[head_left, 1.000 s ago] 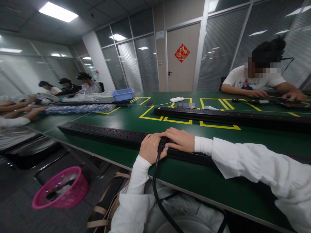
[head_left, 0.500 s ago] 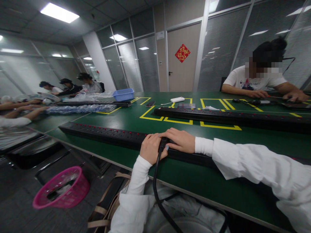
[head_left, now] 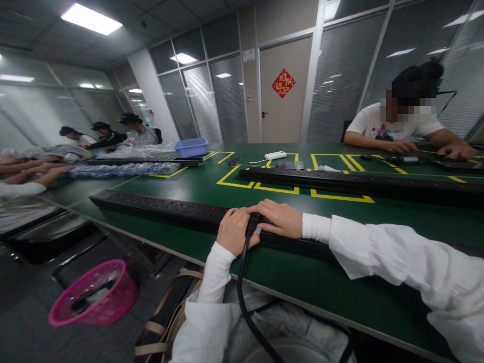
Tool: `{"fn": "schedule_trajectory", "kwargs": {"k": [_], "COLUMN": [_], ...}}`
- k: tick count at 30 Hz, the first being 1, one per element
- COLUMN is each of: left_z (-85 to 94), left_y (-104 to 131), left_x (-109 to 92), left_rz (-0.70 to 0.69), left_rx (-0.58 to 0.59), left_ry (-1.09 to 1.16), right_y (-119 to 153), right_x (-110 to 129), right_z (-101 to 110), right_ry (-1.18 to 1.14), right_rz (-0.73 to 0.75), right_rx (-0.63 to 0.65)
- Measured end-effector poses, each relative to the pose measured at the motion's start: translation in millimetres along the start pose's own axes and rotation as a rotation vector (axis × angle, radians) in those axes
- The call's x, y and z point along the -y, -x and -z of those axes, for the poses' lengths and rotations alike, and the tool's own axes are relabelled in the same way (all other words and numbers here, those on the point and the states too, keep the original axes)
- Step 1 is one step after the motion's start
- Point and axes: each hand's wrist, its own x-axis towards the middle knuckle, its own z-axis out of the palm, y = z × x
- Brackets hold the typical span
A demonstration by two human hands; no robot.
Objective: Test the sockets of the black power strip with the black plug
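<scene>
A long black power strip with a row of small red parts lies along the near edge of the green table. Over its middle, my left hand is closed on the black plug from the left side. My right hand rests on the strip, its fingers closed round the plug from the other side and meeting the left fingertips. The plug's thick black cable hangs down over the table edge towards my lap. The plug's front end is hidden by my hands.
A second black strip lies farther back, near a white device and yellow tape. A blue basket stands behind bubble wrap. The pink basket is on the floor. Several people sit around.
</scene>
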Motion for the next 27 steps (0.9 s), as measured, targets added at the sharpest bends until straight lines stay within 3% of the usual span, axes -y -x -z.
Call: {"fn": "schedule_trajectory", "kwargs": {"k": [27], "left_z": [1.7], "left_y": [1.8], "left_x": [1.8], "left_rz": [-0.015], "left_rx": [0.023], "left_ry": [0.021], "right_y": [0.0], "right_x": [-1.7], "right_z": [-0.8], "right_ry": [0.0], "right_rz": [-0.001], "right_rx": [0.022]}}
